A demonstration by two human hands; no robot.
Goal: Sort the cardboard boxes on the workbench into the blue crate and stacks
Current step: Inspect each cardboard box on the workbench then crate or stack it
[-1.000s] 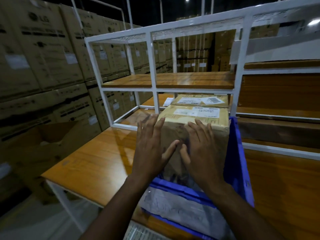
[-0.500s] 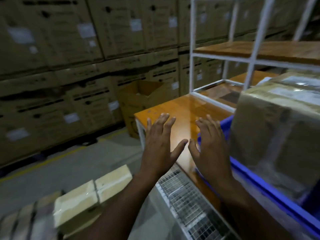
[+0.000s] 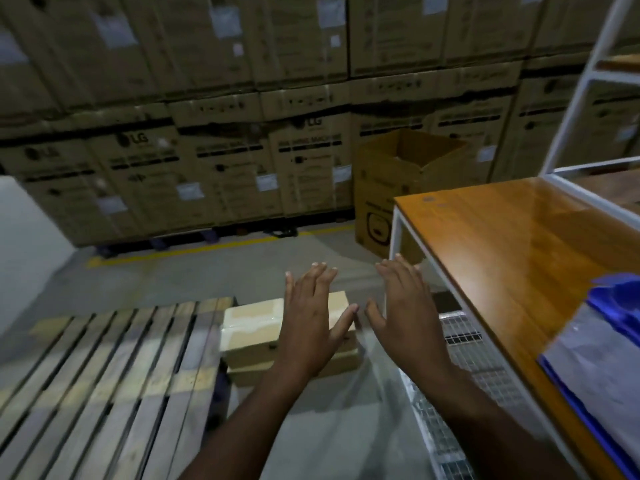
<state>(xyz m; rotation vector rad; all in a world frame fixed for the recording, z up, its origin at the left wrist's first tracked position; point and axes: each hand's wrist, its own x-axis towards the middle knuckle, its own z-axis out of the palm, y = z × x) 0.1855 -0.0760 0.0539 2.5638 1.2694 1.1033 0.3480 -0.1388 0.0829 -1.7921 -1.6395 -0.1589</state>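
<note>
View swung left off crate | L hand & R hand flat, empty

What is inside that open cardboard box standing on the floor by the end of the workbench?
The open cardboard box shows only bare inner walls and raised flaps from here. Its bottom is hidden below the rim, so any contents cannot be seen.

Both forearms look bare, left hand and right hand apparently ungloved.
</note>
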